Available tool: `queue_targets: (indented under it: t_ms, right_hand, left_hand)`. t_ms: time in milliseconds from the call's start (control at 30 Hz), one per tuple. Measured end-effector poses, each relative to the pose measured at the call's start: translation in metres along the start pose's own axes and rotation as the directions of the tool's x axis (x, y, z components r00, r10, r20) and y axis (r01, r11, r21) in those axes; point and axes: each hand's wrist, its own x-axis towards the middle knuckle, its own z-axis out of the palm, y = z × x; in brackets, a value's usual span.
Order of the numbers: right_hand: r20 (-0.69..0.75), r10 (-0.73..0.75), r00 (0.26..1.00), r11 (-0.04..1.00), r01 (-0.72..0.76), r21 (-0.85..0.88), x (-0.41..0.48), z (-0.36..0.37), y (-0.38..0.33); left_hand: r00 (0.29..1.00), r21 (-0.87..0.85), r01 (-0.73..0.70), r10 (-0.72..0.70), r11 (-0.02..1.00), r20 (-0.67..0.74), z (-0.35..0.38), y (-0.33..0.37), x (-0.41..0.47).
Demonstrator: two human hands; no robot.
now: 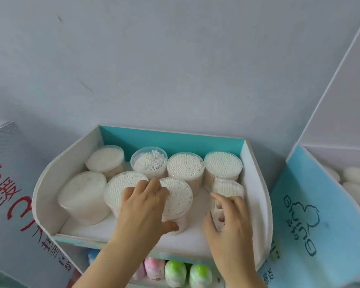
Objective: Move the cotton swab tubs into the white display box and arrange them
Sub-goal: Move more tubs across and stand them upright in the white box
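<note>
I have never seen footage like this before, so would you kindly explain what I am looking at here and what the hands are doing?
There is no machine: a camera worn on a person's head looks down at their bare hands. In front is a white display box with a teal back wall, holding eight clear round tubs of cotton swabs in two rows. The left hand grips a front-row tub and its fingers also rest on the neighbouring tub. The right hand holds the front right tub. Colourful packets sit on the shelf below.
</note>
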Motion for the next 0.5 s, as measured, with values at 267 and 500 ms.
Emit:
queue_targets:
  t_ms: [267, 500]
  right_hand:
    - [0.065, 0.22, 0.973, 0.862, -0.163, -0.48, 0.01, 0.014, -0.003]
    - [0.134, 0.474, 0.87, 0.8, -0.362, -0.479, 0.013, 0.013, -0.023]
  left_hand:
    - [0.984, -0.124, -0.15, 0.161, 0.981, 0.081, -0.018, -0.015, 0.01]
    - [0.978, -0.157, -0.195, 0.205, 0.968, 0.047, -0.015, -0.026, 0.011]
